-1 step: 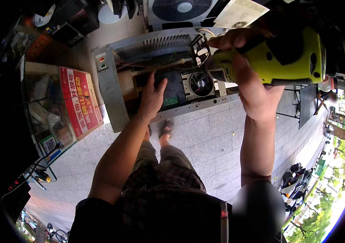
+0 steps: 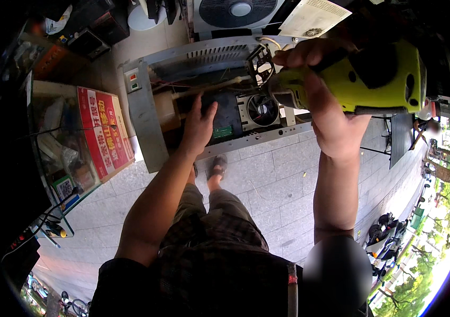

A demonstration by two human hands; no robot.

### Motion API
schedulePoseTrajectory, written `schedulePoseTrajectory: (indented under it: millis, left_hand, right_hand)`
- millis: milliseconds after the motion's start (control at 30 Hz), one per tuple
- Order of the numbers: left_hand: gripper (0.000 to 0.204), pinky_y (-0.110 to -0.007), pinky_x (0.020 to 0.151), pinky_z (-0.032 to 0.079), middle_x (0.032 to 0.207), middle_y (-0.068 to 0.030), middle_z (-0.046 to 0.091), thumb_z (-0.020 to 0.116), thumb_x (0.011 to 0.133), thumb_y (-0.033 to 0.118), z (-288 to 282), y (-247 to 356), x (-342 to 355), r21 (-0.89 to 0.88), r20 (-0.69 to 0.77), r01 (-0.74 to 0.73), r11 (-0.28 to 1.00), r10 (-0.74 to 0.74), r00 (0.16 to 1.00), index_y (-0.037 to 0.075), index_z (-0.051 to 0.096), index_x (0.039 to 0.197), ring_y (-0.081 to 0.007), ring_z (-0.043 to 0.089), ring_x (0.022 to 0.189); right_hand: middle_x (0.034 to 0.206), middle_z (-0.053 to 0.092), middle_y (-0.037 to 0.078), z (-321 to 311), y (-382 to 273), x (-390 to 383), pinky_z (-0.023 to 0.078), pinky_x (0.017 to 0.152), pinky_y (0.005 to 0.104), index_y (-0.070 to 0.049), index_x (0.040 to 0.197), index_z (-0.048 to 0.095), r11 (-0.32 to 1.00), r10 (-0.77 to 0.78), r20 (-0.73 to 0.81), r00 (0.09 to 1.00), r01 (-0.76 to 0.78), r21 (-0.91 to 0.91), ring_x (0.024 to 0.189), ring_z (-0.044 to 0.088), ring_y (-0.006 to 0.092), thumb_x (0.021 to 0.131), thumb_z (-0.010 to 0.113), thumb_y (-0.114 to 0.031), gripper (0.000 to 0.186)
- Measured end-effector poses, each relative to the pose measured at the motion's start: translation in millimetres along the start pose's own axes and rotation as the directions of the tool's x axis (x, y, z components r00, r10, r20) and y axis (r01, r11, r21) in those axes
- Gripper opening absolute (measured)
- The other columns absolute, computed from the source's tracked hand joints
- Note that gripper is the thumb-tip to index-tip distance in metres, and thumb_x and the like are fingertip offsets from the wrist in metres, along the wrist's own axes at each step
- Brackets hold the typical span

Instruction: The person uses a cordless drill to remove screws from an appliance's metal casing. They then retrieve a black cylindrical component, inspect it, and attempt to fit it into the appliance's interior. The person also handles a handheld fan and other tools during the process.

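An opened grey metal appliance casing (image 2: pixel 145 132) lies on the pavement in front of me. Inside it are a small fan (image 2: pixel 262 110) and a green circuit board (image 2: pixel 223 131). My left hand (image 2: pixel 198 127) rests flat on the dark inner panel, fingers spread, holding nothing. My right hand (image 2: pixel 330 121) grips a yellow-green power drill (image 2: pixel 378 84). Its nose points left at a black bracket (image 2: pixel 260 63) near the casing's far edge. Whether the drill's tip touches the bracket is hidden.
A glass display counter with a red sign (image 2: pixel 103 132) stands at the left. A white fan unit (image 2: pixel 235 13) sits behind the casing. My sandalled foot (image 2: pixel 217 166) stands on grey paving (image 2: pixel 277 185). A black stand (image 2: pixel 399 137) and parked scooters (image 2: pixel 386 232) are at the right.
My right hand and the drill have shifted very slightly upward. My left hand has not moved.
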State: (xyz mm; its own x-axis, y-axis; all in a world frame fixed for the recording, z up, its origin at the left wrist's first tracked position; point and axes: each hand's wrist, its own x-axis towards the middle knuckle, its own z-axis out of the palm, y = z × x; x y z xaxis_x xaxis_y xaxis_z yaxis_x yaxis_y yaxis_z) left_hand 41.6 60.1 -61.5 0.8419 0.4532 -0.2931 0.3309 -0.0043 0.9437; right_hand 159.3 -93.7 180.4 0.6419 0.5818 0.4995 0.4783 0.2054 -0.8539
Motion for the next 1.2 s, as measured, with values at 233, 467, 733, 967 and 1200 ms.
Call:
schedulePoseTrajectory:
  millis: [233, 467, 733, 967, 1200]
  left_hand:
    - [0.069, -0.042, 0.117, 0.031, 0.157, -0.0196, 0.042, 0.054, 0.104, 0.048, -2.1, 0.6, 0.6, -0.112, 0.060, 0.119, 0.986, -0.113, 0.992, 0.009, 0.035, 0.158, -0.0340, 0.042, 0.143]
    - [0.064, -0.036, 0.114, 0.035, 0.151, -0.0180, 0.051, 0.050, 0.107, 0.048, -0.5, 10.9, -1.7, -0.119, 0.021, 0.158, 0.980, -0.157, 0.987, 0.005, 0.043, 0.153, -0.0292, 0.051, 0.136]
    - [0.068, -0.038, 0.091, 0.046, 0.141, -0.0079, 0.057, 0.055, 0.099, 0.061, -13.9, 0.5, 2.4, -0.212, 0.071, 0.422, 0.881, -0.417, 0.906, 0.016, 0.048, 0.150, -0.0222, 0.055, 0.116]
    - [0.069, -0.035, 0.084, 0.050, 0.137, -0.0039, 0.058, 0.061, 0.098, 0.058, -29.5, 5.2, 4.6, -0.285, 0.181, 0.471, 0.835, -0.436, 0.882, 0.015, 0.048, 0.150, -0.0165, 0.060, 0.104]
    - [0.063, -0.034, 0.082, 0.052, 0.130, -0.0028, 0.062, 0.061, 0.099, 0.055, -21.7, 4.2, 7.2, -0.302, 0.226, 0.485, 0.821, -0.433, 0.873, 0.015, 0.050, 0.148, -0.0161, 0.061, 0.099]
  right_hand:
    - [0.108, 0.061, 0.016, -2.5, 2.1, 0.8, 0.055, 0.099, 0.0488, 0.001, 0.113, 0.053, 0.999, 0.021, -0.033, 0.999, -0.020, 0.030, 0.104, 0.064, 0.0271, 0.086, 0.049, 0.008, 0.028]
    - [0.109, 0.063, 0.019, -19.6, -0.7, 11.4, 0.053, 0.101, 0.0504, 0.001, 0.117, 0.054, 0.999, -0.049, 0.152, 0.987, 0.048, 0.014, 0.107, 0.065, 0.0311, 0.086, 0.054, 0.003, 0.032]
    - [0.126, 0.060, 0.017, -66.6, 2.4, 52.4, 0.051, 0.100, 0.0460, -0.002, 0.136, 0.046, 0.934, -0.287, 0.466, 0.837, 0.136, 0.331, 0.125, 0.060, 0.0345, 0.091, 0.064, -0.035, 0.059]
    - [0.115, 0.050, 0.009, -91.4, -45.7, -40.0, 0.034, 0.114, 0.0558, -0.012, 0.124, 0.047, 0.932, 0.014, 0.100, 0.995, -0.049, 0.359, 0.121, 0.055, 0.0308, 0.090, 0.062, -0.024, 0.039]
    - [0.098, 0.053, 0.006, -89.0, -69.8, -133.1, 0.051, 0.094, 0.0442, -0.011, 0.107, 0.050, 0.909, 0.217, -0.088, 0.972, -0.168, 0.381, 0.091, 0.060, 0.0225, 0.085, 0.069, -0.021, 0.031]
